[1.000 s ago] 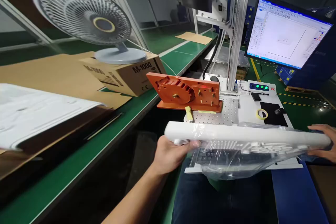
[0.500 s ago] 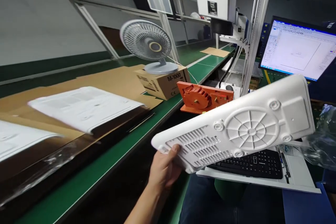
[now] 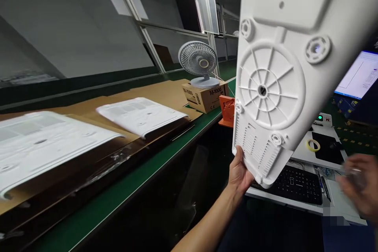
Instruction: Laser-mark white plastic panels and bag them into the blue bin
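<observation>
White panel (image 3: 288, 86) cropped at one o'clock, left hand (image 3: 240, 175) clasping its lower end, blurred right hand (image 3: 362, 185) at four, grip unclear, darkness past green desk's (image 3: 147, 165) edge at six

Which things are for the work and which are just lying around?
Seem part of the job:
white panel, held by the left hand
two similar white panels on cardboard
maybe the orange fixture

Probably just around:
fan
box under it
yellow tape roll
</observation>
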Available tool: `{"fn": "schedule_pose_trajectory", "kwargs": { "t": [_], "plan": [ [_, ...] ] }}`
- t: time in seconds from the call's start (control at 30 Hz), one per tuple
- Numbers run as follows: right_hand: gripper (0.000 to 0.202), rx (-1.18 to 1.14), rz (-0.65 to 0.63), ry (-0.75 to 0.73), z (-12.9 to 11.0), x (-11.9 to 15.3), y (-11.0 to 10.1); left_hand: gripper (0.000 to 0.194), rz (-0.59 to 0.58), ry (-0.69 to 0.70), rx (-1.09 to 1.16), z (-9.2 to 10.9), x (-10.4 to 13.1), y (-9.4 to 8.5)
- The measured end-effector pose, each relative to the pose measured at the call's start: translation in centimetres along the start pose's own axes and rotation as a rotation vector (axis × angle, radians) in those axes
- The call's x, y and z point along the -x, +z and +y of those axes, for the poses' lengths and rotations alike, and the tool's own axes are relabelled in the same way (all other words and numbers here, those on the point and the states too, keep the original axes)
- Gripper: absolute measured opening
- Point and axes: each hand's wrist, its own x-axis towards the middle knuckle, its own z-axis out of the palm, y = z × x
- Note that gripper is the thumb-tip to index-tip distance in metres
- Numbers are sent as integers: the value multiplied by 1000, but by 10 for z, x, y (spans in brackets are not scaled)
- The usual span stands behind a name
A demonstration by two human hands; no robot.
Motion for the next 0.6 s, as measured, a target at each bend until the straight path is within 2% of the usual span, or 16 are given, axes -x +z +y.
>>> {"fn": "schedule_pose_trajectory", "kwargs": {
  "t": [0.07, 0.13, 0.2, 0.27, 0.33, 0.4, 0.43, 0.5, 0.6],
  "plan": [
    [60, 30, -114, -114, -29, -6, 42, 49, -41, -13, 1, -13, 2, 12],
    [67, -35, -169, -238, -54, -14, 86, 49, -65, -45, 0, -26, 4, 22],
    [48, -80, -125, -290, -71, -18, 120, 48, -61, -96, -18, -36, 6, 30],
    [25, -97, -7, -337, -79, -17, 139, 46, -21, -166, -84, -43, 7, 34],
    [22, -103, 87, -395, -78, -14, 140, 40, 47, -240, -216, -45, 10, 31],
    [21, -98, 112, -448, -71, -12, 128, 42, 121, -262, -388, -39, 13, 20],
    [21, -74, 100, -466, -65, -12, 120, 48, 157, -230, -474, -33, 14, 13],
    [20, 14, 63, -505, -51, -12, 99, 67, 220, -62, -621, -14, 17, -2],
    [19, 209, 10, -583, -31, -12, 66, 78, 232, 355, -785, 28, 19, -11]
  ]
}}
